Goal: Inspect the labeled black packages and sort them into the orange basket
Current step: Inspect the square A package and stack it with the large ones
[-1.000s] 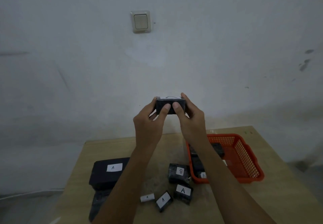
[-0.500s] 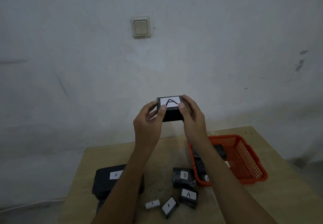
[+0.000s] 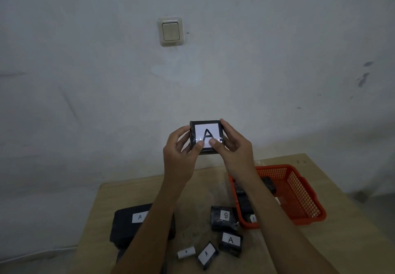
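Head view: the inspection step is in hand. The left hand (image 3: 181,151) and right hand (image 3: 234,149) grip the black package labeled A (image 3: 207,135) aloft, thumbs on its white label, fingers curled behind. Next likely calls for lowering it rightward into the orange basket (image 3: 303,196) on the table (image 3: 342,241).

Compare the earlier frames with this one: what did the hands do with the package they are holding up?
The small black package was tilted toward the camera: a second ago only its dark edge showed, now its white "A" label faces the viewer. The left hand and right hand kept holding it by its sides, both thumbs now resting on the label's lower edge. The packages on the table and in the orange basket stayed put.
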